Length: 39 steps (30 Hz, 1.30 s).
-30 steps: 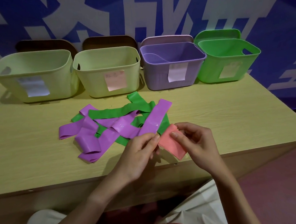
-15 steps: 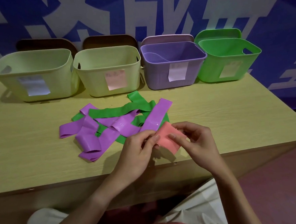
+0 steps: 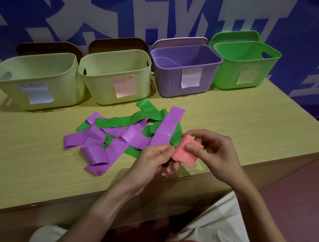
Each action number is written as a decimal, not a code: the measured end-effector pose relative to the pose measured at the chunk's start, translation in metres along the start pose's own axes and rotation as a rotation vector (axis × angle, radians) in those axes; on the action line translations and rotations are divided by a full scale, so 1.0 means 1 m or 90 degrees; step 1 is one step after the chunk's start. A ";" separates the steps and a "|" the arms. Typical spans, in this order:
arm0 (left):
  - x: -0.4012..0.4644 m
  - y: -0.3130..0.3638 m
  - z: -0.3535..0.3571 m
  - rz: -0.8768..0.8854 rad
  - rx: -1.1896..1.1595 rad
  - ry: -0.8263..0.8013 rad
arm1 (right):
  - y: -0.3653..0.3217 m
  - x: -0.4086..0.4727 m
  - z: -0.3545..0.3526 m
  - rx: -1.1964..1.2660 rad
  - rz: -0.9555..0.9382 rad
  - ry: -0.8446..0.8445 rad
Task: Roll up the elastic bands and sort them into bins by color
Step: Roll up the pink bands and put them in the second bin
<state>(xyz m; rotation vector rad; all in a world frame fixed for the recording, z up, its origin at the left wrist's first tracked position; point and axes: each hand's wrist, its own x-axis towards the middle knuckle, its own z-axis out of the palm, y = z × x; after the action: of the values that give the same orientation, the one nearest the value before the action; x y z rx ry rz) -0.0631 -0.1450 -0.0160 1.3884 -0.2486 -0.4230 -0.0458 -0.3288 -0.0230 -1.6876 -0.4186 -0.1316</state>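
Both hands gripped the pink band (image 3: pixel 185 153) above the table's (image 3: pixel 250 129) near edge: left hand (image 3: pixel 154 164) pinched its left end, right hand (image 3: pixel 215 154) had thumb on top, fingers curled behind. Purple bands (image 3: pixel 118 142) and green bands (image 3: pixel 128 119) lay tangled just beyond. Four bins lined the far edge: two pale yellow-green bins (image 3: pixel 39 91), purple bin (image 3: pixel 171 82), green bin (image 3: pixel 227 76).

Pink band (image 3: pixel 187 151) now shorter, folded tighter between left hand (image 3: pixel 154 162) and right hand (image 3: pixel 215 152).
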 end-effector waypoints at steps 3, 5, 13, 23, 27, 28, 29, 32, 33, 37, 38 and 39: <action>0.002 -0.009 -0.004 0.059 0.193 0.084 | 0.002 0.000 0.002 -0.028 0.001 0.028; 0.001 -0.014 -0.007 0.095 0.251 0.156 | 0.004 0.000 0.002 -0.044 0.005 0.050; -0.001 -0.012 -0.004 0.204 0.411 0.200 | 0.004 0.005 0.008 -0.049 0.004 0.056; -0.003 -0.009 -0.001 0.186 0.322 0.211 | -0.005 0.005 0.002 -0.017 -0.029 -0.014; -0.001 -0.006 -0.002 0.154 0.290 0.186 | -0.008 0.008 -0.003 -0.028 -0.032 -0.010; 0.000 -0.006 -0.002 0.148 0.285 0.179 | -0.008 0.009 -0.004 -0.031 -0.034 -0.010; 0.001 -0.005 -0.001 0.139 0.275 0.169 | -0.008 0.010 -0.005 -0.033 -0.036 -0.013; 0.001 -0.004 -0.003 0.097 0.236 0.113 | -0.009 0.013 -0.005 -0.037 -0.033 -0.043; 0.001 -0.003 -0.004 0.083 0.234 0.091 | -0.008 0.014 -0.006 -0.043 -0.030 -0.059; 0.001 0.005 -0.010 0.025 0.199 0.001 | -0.004 0.020 -0.016 -0.130 -0.063 -0.132; -0.001 0.006 -0.013 0.003 0.171 -0.025 | -0.004 0.022 -0.019 -0.134 -0.069 -0.155; -0.002 0.007 -0.015 -0.022 0.133 -0.048 | -0.005 0.025 -0.020 -0.124 -0.068 -0.179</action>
<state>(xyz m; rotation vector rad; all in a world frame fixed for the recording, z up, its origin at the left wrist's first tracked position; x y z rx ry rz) -0.0576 -0.1297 -0.0116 1.5845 -0.3388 -0.4892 -0.0215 -0.3432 -0.0069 -1.8832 -0.7263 -0.0122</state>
